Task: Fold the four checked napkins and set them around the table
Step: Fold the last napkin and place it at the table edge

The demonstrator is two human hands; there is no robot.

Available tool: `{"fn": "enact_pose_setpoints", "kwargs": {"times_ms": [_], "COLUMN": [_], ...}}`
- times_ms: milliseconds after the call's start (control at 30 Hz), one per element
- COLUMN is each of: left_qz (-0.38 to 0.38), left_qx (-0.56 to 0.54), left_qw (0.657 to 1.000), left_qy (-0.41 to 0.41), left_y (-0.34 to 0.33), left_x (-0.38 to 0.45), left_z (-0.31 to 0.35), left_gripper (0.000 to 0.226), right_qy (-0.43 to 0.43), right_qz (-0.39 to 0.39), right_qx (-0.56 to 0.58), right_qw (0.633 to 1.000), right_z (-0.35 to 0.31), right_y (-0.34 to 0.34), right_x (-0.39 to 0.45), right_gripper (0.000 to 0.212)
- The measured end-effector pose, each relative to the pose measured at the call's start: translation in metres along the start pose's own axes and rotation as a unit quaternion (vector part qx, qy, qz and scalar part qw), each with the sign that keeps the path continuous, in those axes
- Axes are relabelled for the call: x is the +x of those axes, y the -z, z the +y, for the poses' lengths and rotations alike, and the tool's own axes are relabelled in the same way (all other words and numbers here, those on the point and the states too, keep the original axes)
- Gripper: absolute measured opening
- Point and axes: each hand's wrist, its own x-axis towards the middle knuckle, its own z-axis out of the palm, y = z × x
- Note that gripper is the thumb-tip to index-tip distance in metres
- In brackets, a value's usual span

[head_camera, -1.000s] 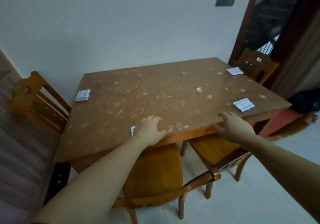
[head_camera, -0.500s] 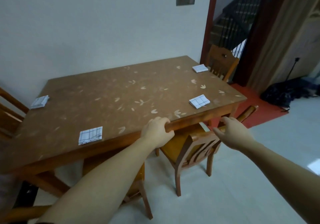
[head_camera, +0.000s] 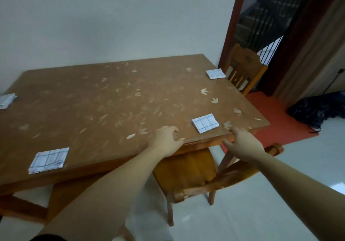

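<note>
Four folded white checked napkins lie flat on the brown leaf-patterned table [head_camera: 112,100]. One napkin [head_camera: 49,160] is at the near left edge, one napkin [head_camera: 205,123] at the near right corner, one napkin [head_camera: 215,73] at the far right edge, and one napkin [head_camera: 6,100] at the far left, partly cut off. My left hand [head_camera: 167,140] rests on the table's near edge with loosely curled fingers and holds nothing. My right hand [head_camera: 242,142] touches the same edge just below the near right napkin, also holding nothing.
A wooden chair [head_camera: 186,168] is tucked under the near edge below my hands. Another chair [head_camera: 242,67] stands at the right end. A red mat [head_camera: 270,121] and a dark bundle [head_camera: 321,110] lie on the pale tiled floor to the right. The table's far side meets the wall.
My view has swung right along the table's near side. My left hand moved off the near left napkin and along the edge; my right hand moved with it, close to the near right napkin.
</note>
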Motion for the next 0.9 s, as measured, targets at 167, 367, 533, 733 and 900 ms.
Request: {"fn": "enact_pose_setpoints", "kwargs": {"times_ms": [167,367,533,733,900], "left_qz": [-0.020,-0.009,-0.027,-0.012,0.022], "left_qx": [0.009,-0.036,-0.134,-0.165,-0.185], "left_qw": [0.999,0.991,0.966,0.955,0.946], "left_qy": [0.040,0.131,0.218,0.248,0.267], "left_y": [-0.022,-0.064,-0.109,-0.139,-0.147], "left_x": [0.061,0.113,0.135,0.158,0.167], "left_z": [0.010,0.017,0.029,0.037,0.034], "left_gripper": [0.046,0.041,0.036,0.026,0.019], "right_qy": [0.001,0.037,0.051,0.036,0.040], "right_qz": [-0.035,-0.109,-0.173,-0.206,-0.191], "right_qx": [0.001,0.016,0.072,0.142,0.158], "right_qw": [0.999,0.993,0.981,0.968,0.968], "right_z": [0.022,0.053,0.068,0.075,0.069], "right_y": [-0.007,-0.038,-0.069,-0.087,-0.099], "right_x": [0.071,0.165,0.219,0.239,0.238], "right_gripper": [0.055,0.044,0.022,0.018,0.020]}}
